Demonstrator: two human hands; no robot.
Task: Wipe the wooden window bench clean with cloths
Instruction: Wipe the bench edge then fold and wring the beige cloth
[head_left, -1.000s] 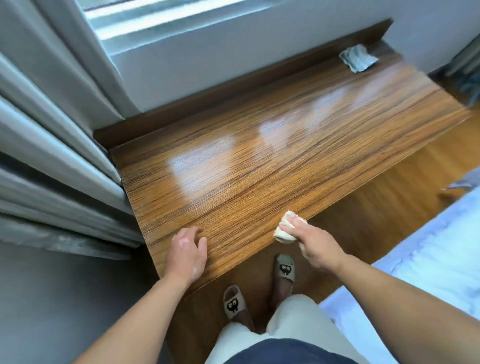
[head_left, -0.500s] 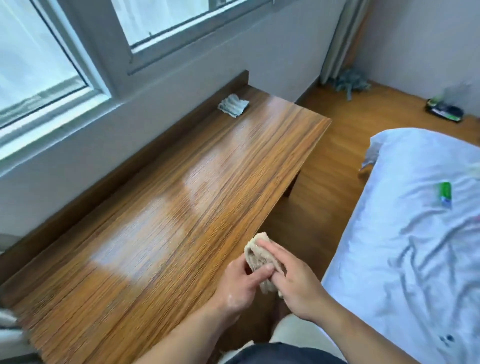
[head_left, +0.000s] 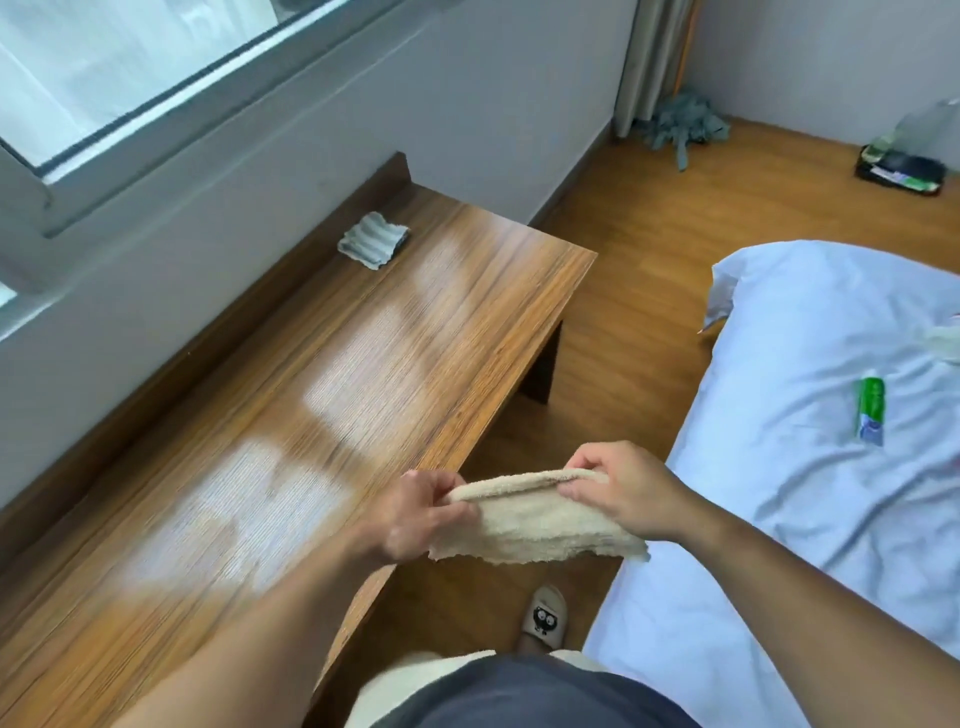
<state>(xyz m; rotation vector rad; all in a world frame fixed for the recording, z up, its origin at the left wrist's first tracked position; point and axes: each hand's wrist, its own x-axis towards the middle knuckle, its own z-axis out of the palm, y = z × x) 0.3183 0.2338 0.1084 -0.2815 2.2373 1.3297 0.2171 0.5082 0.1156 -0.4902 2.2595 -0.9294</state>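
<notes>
Wooden window bench (head_left: 441, 322): long, rigid, glossy top with pale window glare across it. A hard, slick surface; I judge it takes firm pressure without harm.

Bed (head_left: 831, 364) to the right, white sheet, a narrow strip of floor between it and the bench's front edge.

Beige terry cloth (head_left: 535, 525): held in the air off the bench's front edge, above that floor strip, not touching the wood. Stretched sideways along its top fold; the lower part hangs limp with a ragged hem. Likely light, soft and floppy, with no shape of its own. Best taken by the folded upper edge as now, then doubled into a pad under a flat palm for wiping.

Left hand (head_left: 421, 514): thumb and fingers pinch the cloth's left end.
Right hand (head_left: 628, 493): fingers curled, pinching the right end.

Grey striped cloth (head_left: 371, 240): crumpled, lying near the bench's far back corner beside the raised back strip, well apart from both hands.
</notes>
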